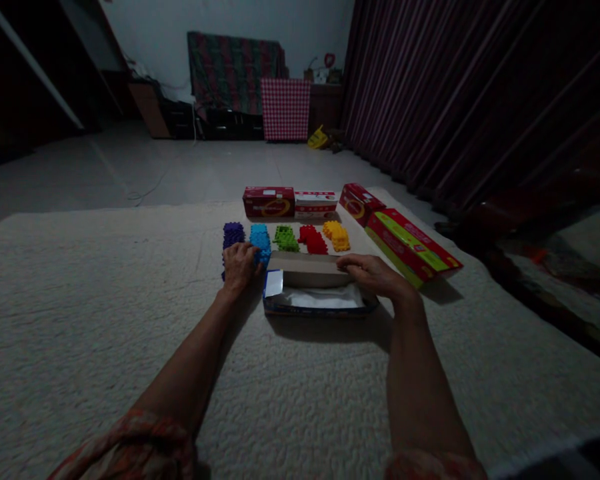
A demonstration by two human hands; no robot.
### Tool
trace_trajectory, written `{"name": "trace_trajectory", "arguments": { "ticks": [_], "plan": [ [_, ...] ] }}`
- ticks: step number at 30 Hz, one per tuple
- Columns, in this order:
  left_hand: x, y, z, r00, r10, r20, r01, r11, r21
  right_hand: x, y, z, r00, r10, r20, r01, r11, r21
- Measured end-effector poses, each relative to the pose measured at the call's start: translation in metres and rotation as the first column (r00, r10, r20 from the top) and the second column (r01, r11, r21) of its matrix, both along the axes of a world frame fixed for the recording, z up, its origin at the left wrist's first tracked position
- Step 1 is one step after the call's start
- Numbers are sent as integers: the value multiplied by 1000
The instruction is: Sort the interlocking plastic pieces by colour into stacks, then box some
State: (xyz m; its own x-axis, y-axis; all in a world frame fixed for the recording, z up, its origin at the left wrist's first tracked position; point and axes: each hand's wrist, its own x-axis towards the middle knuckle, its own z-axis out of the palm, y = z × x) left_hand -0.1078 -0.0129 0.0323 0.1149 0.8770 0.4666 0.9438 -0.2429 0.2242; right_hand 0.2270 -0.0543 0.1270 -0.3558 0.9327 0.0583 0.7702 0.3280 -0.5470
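An open blue box [320, 308] with white lining lies on the beige carpet in front of me, its cardboard lid flap [305, 268] folded back. My right hand [373, 273] rests on the right end of that flap, fingers curled over its edge. My left hand [240, 263] lies at the box's far left corner, fingers closed on the pile of blue blocks [260, 241]. Beyond the box sit piles of purple [233, 234], green [285, 238], red [313, 240] and yellow blocks [336, 235] in a row.
Red boxes [269, 201] line the carpet's far edge, and a long red and green box [411, 245] lies to the right. A dark curtain [455, 100] hangs on the right. Furniture and a checked cloth [285, 109] stand by the far wall.
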Motion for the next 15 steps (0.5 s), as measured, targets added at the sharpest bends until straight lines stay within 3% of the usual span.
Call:
{"name": "trace_trajectory", "arguments": {
  "ticks": [15],
  "plan": [
    [0,-2,7,999,-25,-48,22,998,-59,4,4,-7,998,-21,59,19,999,26]
  ]
}}
